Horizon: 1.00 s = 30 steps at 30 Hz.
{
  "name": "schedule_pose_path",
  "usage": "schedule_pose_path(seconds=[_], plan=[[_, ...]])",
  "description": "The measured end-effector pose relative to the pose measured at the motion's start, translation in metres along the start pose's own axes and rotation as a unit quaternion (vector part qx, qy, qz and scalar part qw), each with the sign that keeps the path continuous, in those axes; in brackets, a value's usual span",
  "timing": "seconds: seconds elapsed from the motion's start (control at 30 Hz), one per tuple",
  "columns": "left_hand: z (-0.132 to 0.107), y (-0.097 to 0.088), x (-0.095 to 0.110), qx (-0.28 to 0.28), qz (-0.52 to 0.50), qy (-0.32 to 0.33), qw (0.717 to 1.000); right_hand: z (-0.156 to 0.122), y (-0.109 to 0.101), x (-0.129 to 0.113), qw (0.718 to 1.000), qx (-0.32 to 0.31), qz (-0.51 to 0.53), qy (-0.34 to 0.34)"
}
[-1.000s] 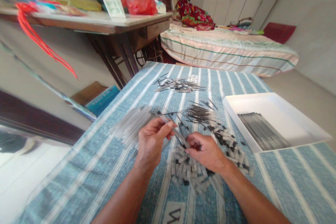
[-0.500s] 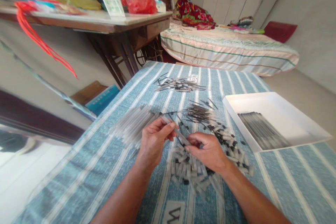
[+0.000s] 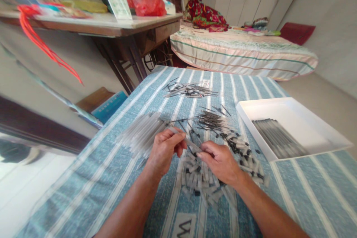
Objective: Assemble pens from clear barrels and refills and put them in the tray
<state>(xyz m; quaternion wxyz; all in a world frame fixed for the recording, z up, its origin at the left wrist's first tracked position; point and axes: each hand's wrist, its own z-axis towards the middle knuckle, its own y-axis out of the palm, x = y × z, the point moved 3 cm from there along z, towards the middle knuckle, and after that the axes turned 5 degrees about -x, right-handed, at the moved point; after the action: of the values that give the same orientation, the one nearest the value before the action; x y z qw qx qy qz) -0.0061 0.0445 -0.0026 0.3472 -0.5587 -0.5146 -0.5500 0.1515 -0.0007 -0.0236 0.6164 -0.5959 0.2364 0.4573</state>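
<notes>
A translucent pen barrel (image 3: 191,144) slants between my two hands above the table. My left hand (image 3: 167,147) is closed around its upper left part. The thumb and fingers of my right hand (image 3: 219,158) pinch its lower right end; whether a cap sits there is hidden by the fingers. Below my right hand lies a heap of short translucent pen caps (image 3: 205,182), mixed with small black pieces. To the left of my left hand, long pale pen barrels (image 3: 142,132) lie side by side. Thin dark refills (image 3: 210,119) are bunched just beyond my hands.
A white box (image 3: 315,122) at the right holds a row of pens with dark insides (image 3: 279,137). Farther back on the striped cloth (image 3: 178,212) lies another loose pile of thin parts (image 3: 189,89). A wooden desk (image 3: 150,26) and a bed (image 3: 242,50) stand beyond.
Both hands keep their hold on the pen barrel. My left hand has shifted slightly, and the barrel now lies a little flatter. The piles and the box look the same.
</notes>
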Motion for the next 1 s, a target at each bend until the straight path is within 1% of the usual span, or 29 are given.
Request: schedule_pose_path(seconds=[0.17, 0.33, 0.53, 0.63, 0.7, 0.77, 0.83, 0.9, 1.0], plan=[[0.001, 0.001, -0.003, -0.012, -0.021, -0.013, 1.0, -0.001, 0.0, -0.001, 0.999, 0.02, -0.028, -0.028], [0.0, 0.004, -0.004, -0.006, -0.02, -0.015, 1.0, -0.002, -0.001, -0.003, 0.998, 0.04, -0.04, -0.028], [0.0, 0.007, -0.004, 0.005, -0.021, -0.014, 1.0, 0.002, -0.002, -0.003, 0.997, 0.015, -0.07, -0.023], [0.001, 0.007, -0.002, 0.008, 0.0, 0.003, 1.0, 0.004, -0.004, -0.005, 0.99, 0.009, -0.136, -0.04], [0.001, 0.008, -0.001, 0.01, 0.01, 0.012, 1.0, 0.006, -0.005, -0.008, 0.977, 0.003, -0.203, -0.059], [0.0, 0.01, 0.0, 0.0, 0.016, 0.011, 1.0, 0.008, -0.007, -0.012, 0.962, -0.011, -0.264, -0.073], [-0.001, 0.012, 0.001, -0.02, 0.028, 0.016, 0.999, 0.009, -0.012, -0.015, 0.949, -0.026, -0.307, -0.074], [-0.001, 0.013, 0.003, -0.043, 0.056, 0.027, 0.997, 0.009, -0.021, -0.017, 0.939, -0.03, -0.336, -0.061], [0.0, 0.01, 0.005, -0.044, 0.091, 0.044, 0.994, 0.004, -0.046, -0.011, 0.935, 0.003, -0.355, -0.023]])
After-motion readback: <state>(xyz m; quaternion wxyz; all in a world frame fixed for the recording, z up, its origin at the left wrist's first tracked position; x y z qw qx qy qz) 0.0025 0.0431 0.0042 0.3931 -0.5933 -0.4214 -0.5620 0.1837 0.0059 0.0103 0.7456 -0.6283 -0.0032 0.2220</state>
